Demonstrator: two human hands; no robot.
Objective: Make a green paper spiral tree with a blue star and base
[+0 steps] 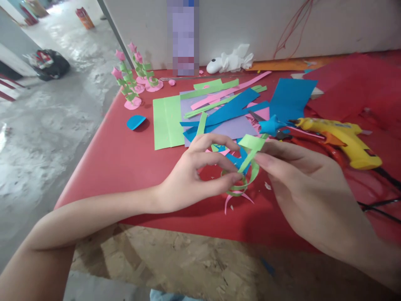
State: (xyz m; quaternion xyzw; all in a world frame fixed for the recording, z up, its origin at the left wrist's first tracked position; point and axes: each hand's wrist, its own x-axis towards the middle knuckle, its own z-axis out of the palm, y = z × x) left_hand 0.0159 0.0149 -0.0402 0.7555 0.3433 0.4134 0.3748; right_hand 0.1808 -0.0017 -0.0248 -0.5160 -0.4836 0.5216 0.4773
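My left hand (194, 173) and my right hand (300, 184) meet over the red table (115, 163), both pinching a green paper strip (250, 161) that curls into a loose spiral. The left thumb and fingers hold the lower coil. The right fingertips grip the upper folded end. A blue paper star (271, 125) lies just behind the strip, and small pink slivers (232, 200) rest under it.
Cut sheets and strips of green, blue, pink and purple paper (219, 110) lie behind my hands. A yellow glue gun (344, 138) lies at the right with its black cord. Finished pink paper flowers (131, 81) stand far left, near a blue disc (135, 122).
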